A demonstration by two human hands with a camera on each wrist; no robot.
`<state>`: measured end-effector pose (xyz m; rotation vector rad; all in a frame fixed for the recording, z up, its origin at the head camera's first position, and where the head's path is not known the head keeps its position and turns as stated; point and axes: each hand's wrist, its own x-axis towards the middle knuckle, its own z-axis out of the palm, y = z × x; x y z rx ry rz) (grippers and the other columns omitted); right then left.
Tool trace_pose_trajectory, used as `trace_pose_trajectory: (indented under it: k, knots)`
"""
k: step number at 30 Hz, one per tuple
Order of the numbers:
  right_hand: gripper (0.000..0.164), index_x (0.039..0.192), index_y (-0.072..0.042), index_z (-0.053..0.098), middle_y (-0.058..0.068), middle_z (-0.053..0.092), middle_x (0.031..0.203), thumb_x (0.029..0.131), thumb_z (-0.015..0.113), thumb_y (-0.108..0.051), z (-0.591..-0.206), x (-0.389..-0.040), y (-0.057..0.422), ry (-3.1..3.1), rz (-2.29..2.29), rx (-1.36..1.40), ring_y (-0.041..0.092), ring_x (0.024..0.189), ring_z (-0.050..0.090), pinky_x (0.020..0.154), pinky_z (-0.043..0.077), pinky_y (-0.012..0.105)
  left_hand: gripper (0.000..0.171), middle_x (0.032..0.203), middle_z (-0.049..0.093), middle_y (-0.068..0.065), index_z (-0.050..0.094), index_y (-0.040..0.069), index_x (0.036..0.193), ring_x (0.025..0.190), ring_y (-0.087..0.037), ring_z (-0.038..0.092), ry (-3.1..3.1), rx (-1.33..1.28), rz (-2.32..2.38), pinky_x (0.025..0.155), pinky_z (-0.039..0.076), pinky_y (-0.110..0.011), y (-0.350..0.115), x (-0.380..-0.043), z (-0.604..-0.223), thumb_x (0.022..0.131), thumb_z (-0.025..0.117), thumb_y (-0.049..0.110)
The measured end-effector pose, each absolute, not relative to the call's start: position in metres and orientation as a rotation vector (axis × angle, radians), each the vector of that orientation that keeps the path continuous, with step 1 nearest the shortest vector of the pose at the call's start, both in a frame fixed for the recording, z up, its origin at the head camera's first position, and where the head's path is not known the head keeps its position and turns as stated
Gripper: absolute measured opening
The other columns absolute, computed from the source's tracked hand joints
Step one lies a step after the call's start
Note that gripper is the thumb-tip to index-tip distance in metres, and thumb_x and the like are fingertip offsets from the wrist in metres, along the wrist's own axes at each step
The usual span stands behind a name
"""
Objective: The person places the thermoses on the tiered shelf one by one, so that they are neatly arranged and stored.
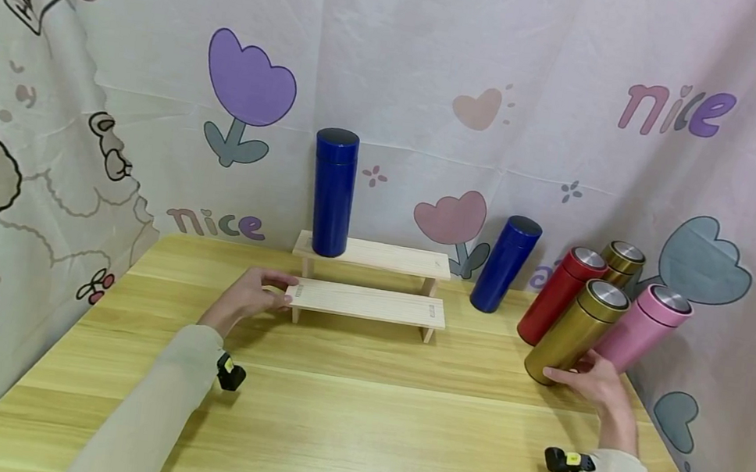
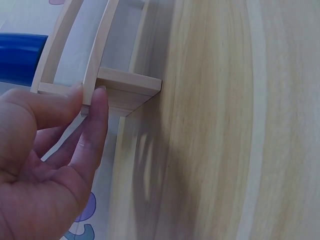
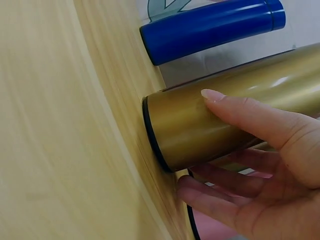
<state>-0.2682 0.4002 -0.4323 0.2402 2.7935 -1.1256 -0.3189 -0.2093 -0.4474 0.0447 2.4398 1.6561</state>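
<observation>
My left hand (image 1: 250, 299) pinches the left end of the lower step of a two-tier wooden stand (image 1: 370, 303). In the left wrist view, thumb and fingers (image 2: 95, 125) lie on both faces of the board. A blue thermos (image 1: 332, 195) stands upright on the upper step, toward its left end. At the right, my right hand (image 1: 593, 384) holds the lower part of a gold thermos (image 1: 574, 335). Its thumb (image 3: 240, 112) lies along the near side, and the fingers reach behind it, beside a pink thermos (image 1: 646, 328).
Behind the held gold thermos stand a red thermos (image 1: 562, 294) and a second gold thermos (image 1: 622, 262), partly hidden. Another blue thermos (image 1: 506, 263) stands between them and the stand. A printed cloth (image 1: 398, 73) hangs along the back and sides of the wooden table (image 1: 381, 441).
</observation>
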Motion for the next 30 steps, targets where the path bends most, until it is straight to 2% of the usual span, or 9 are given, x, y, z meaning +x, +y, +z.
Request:
trace_pose_trajectory:
  k: [3,9,10,30]
  knots:
    - [0.096,0.149,0.015,0.034,0.039,0.051,0.141,0.087,0.083,-0.038,-0.434,-0.268,0.4,2.797,-1.16,0.219,0.044,0.123,0.055,0.091,0.051,0.035,0.046,0.14,0.056,-0.03,0.06,-0.003,0.139,0.088,-0.013,0.069,2.449,0.049,1.646,0.088,0.064,-0.033,-0.209,-0.318,-0.447,0.093,0.068,-0.004]
    - [0.098,0.152,0.015,0.028,0.039,0.044,0.149,0.088,0.082,-0.036,-0.439,-0.27,0.397,2.767,-1.236,0.189,0.048,0.134,0.048,0.108,0.047,0.047,0.046,0.14,0.057,-0.029,0.061,-0.002,0.139,0.087,-0.013,0.069,2.467,0.055,1.625,0.087,0.064,-0.032,-0.209,-0.316,-0.445,0.094,0.068,-0.002]
    - [0.099,0.153,0.015,0.027,0.039,0.043,0.15,0.088,0.082,-0.036,-0.44,-0.271,0.396,2.765,-1.235,0.194,0.048,0.136,0.047,0.112,0.044,0.052,0.046,0.14,0.057,-0.029,0.061,-0.002,0.139,0.088,-0.013,0.069,2.467,0.055,1.624,0.088,0.064,-0.032,-0.208,-0.316,-0.445,0.094,0.068,-0.002]
    - [0.097,0.151,0.015,0.027,0.037,0.042,0.15,0.088,0.082,-0.034,-0.441,-0.272,0.387,2.801,-1.264,0.195,0.046,0.135,0.044,0.115,0.04,0.056,0.045,0.138,0.058,-0.029,0.062,-0.001,0.138,0.091,-0.016,0.07,2.468,0.026,1.625,0.087,0.064,-0.031,-0.208,-0.317,-0.445,0.093,0.068,-0.003]
